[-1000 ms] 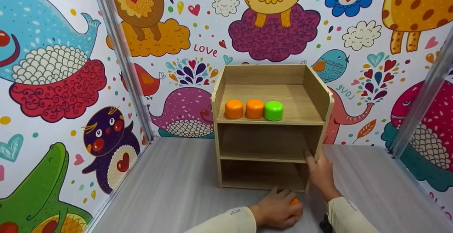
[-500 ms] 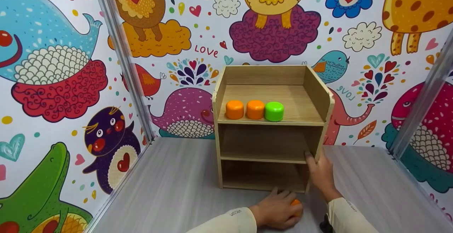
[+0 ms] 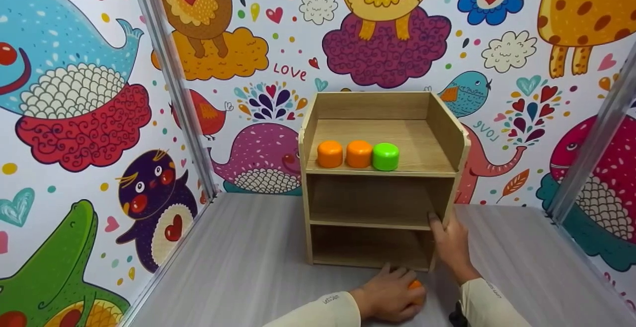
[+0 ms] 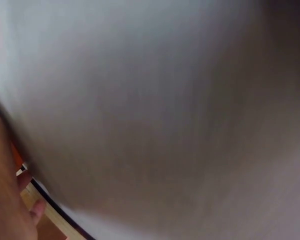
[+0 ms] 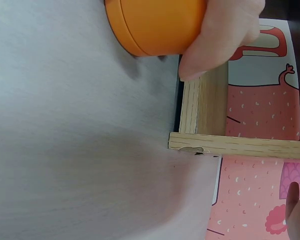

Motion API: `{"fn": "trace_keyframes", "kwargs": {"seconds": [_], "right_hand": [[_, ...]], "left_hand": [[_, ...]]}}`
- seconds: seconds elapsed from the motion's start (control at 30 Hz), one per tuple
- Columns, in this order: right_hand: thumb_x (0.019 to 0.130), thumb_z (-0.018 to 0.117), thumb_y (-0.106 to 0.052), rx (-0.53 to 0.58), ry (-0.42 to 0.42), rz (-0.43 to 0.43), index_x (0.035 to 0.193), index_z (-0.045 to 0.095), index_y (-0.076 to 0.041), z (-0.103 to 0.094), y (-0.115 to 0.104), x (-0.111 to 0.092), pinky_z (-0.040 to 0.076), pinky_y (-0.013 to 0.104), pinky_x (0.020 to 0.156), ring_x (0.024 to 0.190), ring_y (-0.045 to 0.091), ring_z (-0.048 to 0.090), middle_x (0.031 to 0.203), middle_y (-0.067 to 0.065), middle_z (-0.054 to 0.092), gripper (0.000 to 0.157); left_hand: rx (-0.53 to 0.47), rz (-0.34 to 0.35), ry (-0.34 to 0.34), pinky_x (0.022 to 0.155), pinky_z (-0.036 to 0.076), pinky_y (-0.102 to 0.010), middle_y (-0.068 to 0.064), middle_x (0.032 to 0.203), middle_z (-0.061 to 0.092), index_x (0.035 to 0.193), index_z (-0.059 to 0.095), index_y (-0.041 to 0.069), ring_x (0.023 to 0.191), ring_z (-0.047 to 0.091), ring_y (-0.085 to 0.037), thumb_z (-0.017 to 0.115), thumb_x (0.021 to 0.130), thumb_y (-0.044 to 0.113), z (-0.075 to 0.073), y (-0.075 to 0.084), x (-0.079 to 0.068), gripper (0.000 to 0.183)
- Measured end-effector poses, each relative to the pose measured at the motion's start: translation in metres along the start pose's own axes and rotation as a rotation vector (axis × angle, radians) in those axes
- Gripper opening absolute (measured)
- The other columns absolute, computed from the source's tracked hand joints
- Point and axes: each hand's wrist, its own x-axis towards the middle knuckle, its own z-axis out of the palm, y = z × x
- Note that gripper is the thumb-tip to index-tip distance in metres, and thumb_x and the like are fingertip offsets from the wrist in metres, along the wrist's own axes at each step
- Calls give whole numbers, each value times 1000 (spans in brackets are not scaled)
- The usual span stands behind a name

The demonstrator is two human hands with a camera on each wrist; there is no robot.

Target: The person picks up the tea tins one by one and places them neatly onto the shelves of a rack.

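My left hand (image 3: 390, 294) grips an orange rounded container (image 3: 416, 291) on the table, just in front of the shelf's right front corner. Its fingers cover most of it in the head view. A seam line runs round this orange container (image 5: 155, 22) in the right wrist view, with a left-hand finger against it. My right hand (image 3: 451, 242) holds the right side panel of the small wooden shelf (image 3: 370, 172), thumb on the inner face. In the left wrist view, part of the left hand (image 4: 7, 185) shows at the lower left edge.
Two orange containers (image 3: 330, 154) and a green container (image 3: 385, 156) stand in a row on the shelf's top board, toward its left front. The grey table (image 3: 243, 257) is bounded by walls (image 3: 278, 29) covered in cartoon animals, with metal posts at the corners.
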Motion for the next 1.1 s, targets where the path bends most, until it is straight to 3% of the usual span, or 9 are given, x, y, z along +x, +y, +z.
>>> {"fn": "trace_keyframes", "kwargs": {"seconds": [0.17,0.37,0.57,0.67,0.87,1.1], "right_hand": [[93,51,-44,-8,4,4,133,45,-20,1,-1,0,45,49,82,93,29,59,114,15,63,48],[93,52,-41,44,-27,-14,141,36,-26,0,2,-1,42,54,93,109,29,57,130,10,55,53],[92,52,-41,9,16,-32,139,41,-22,2,1,0,46,53,85,98,30,62,122,14,61,52],[92,52,-42,19,9,-22,140,40,-23,2,1,0,46,53,87,100,30,61,124,13,59,53],[92,53,-42,37,9,-17,139,40,-24,2,2,1,45,53,90,101,29,60,125,11,58,52],[91,52,-46,37,-7,-4,139,39,-27,2,3,1,43,53,92,106,30,59,127,11,57,53]], "left_hand": [[1,0,5,81,40,-39,8,112,43,122,43,37,109,43,-11,25,97,50,0,0,0,33],[2,9,-27,83,40,-39,8,114,43,124,42,37,110,43,-11,26,97,51,-5,0,-1,33],[29,22,-29,86,40,-40,6,118,43,130,37,37,114,44,-14,22,97,52,-6,-1,-5,39],[36,37,-25,86,40,-40,6,118,43,128,38,37,112,45,-14,23,97,52,-9,-1,-8,37],[103,62,-31,82,39,-37,6,120,43,130,37,38,106,46,-14,27,96,54,-27,-2,-12,40],[177,93,38,79,42,-37,5,114,45,132,37,36,95,48,-12,32,95,54,-55,-11,-14,41]]}}
